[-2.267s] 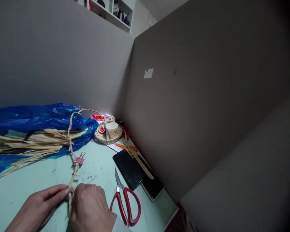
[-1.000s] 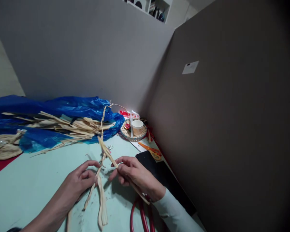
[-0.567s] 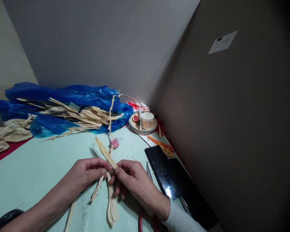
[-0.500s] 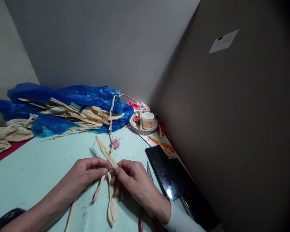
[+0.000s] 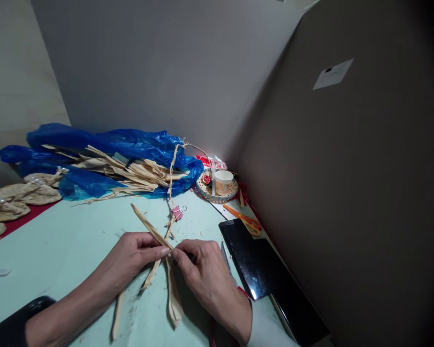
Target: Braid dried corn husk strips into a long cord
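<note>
Both hands meeting at table centre, pinching husk strips (image 5: 155,234). Left hand (image 5: 132,255) closing narrow on strip running toward 10 o'clock. Right hand (image 5: 202,274) gripping loose ends hanging toward 6. Braid (image 5: 172,180) leading off at 12, past clip (image 5: 178,212). Hands equally near.

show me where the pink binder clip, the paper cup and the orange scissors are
pink binder clip (image 5: 177,213), head view, on its pink body.
paper cup (image 5: 223,181), head view, on its side wall.
orange scissors (image 5: 246,221), head view, on the handles.
</note>
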`<state>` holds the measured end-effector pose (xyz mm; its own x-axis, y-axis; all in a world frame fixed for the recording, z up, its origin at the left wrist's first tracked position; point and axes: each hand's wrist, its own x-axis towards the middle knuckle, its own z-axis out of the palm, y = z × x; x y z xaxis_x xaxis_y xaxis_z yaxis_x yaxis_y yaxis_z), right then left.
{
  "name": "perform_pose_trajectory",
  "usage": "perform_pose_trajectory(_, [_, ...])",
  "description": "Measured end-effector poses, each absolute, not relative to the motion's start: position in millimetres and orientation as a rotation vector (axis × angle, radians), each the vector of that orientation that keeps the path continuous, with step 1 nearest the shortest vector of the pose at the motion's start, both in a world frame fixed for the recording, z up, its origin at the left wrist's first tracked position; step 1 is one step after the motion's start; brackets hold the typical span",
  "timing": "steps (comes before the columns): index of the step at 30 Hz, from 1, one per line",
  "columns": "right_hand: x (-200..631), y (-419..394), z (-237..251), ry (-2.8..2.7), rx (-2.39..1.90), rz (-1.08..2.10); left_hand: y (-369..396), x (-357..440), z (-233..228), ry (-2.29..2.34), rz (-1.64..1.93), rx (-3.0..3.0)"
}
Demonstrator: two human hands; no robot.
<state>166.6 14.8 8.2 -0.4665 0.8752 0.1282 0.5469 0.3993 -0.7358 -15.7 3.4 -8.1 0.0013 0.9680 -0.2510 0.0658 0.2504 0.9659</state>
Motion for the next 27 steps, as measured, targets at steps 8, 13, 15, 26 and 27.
perform_pose_trajectory(8, [170.8, 27.4, 6.5, -1.733, -0.891, 1.774, 1.8, -17.1, -4.3, 1.23, 0.958, 1.026])
perform_pose_trajectory(13, [169.9, 30.1, 1.6, -1.641, -0.906, 1.821, 3.2, -20.0, -8.9, 1.301, 0.939, 1.063])
perform_pose_trajectory(15, [168.8, 29.8, -1.6, -1.645, -0.989, 1.708, 3.1, -19.5, -9.2, 1.33, 0.946, 1.054])
perform_pose_trajectory(26, [161.8, 20.7, 4.3, -1.724, -1.089, 1.432, -0.1, -15.6, -4.8, 1.31, 0.955, 1.062])
perform_pose_trajectory(27, [161.5, 20.0, 5.4, -1.711, -1.091, 1.452, 0.0, -15.4, -5.0, 1.313, 0.958, 1.064])
